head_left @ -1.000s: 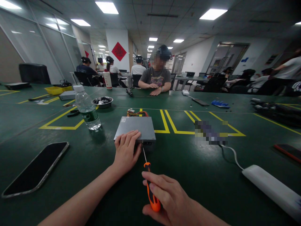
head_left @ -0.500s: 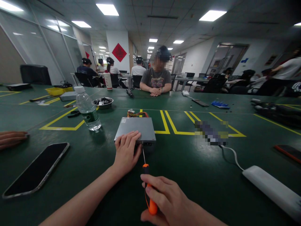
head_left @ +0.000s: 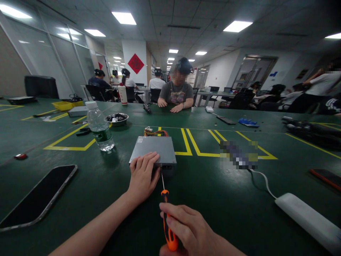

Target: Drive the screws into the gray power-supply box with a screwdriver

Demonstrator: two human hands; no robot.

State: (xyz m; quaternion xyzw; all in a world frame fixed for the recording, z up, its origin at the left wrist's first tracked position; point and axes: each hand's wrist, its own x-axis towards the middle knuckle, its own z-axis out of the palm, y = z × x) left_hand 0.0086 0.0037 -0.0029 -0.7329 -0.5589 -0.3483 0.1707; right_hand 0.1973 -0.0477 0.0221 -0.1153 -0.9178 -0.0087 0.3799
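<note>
A grey metal box [head_left: 151, 147] lies flat on the green table, with a bundle of coloured wires [head_left: 156, 132] at its far side. My left hand [head_left: 144, 176] grips its near left part, fingers over the top and thumb at the front face. In my right hand [head_left: 186, 227] is an orange and black screwdriver [head_left: 165, 195], held by the handle between thumb and fingers. Its thin shaft points away from me, and the tip meets the box's front face beside my left thumb. What the tip touches is too small to tell.
Left of the box stand a water bottle [head_left: 99, 129] and a metal bowl [head_left: 117, 120]; a phone [head_left: 39, 195] lies nearer. A white power strip [head_left: 306, 220] with a cable is at the right. Across the table [head_left: 213, 188] sits a person [head_left: 176, 92].
The hand at the left edge has gone, and a small red object shows there. The person opposite has moved their hands apart. The view has tilted slightly; my hands keep their places on box and screwdriver.
</note>
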